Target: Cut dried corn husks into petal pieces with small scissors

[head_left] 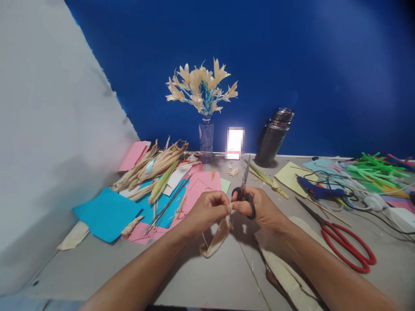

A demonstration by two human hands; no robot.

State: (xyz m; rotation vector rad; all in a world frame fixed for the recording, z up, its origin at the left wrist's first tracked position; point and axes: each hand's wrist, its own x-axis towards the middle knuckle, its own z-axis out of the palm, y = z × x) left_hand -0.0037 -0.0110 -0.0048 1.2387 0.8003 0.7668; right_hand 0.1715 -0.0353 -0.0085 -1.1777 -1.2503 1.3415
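Observation:
My left hand [205, 212] is closed in a pinch on a pale dried corn husk strip [218, 240], whose loose end curls down below the fingers. In my right hand [264, 209] is a small pair of scissors [245, 178] with black handles, blades pointing up and away from me. The right thumb and fingertips also meet the husk, close against the left fingertips. Beneath the hands a thin stem [251, 270] slants toward the table's front edge. A wide pale husk [288, 270] lies under my right forearm.
Husk flowers [201, 82] stand in a clear bottle [206, 140] by the blue wall. A dark thermos [274, 138] is behind. Dried husks [162, 162] and blue paper [106, 214] lie left; red-handled scissors [348, 244], a blue glue gun [319, 188] and green pipe cleaners [372, 168] right.

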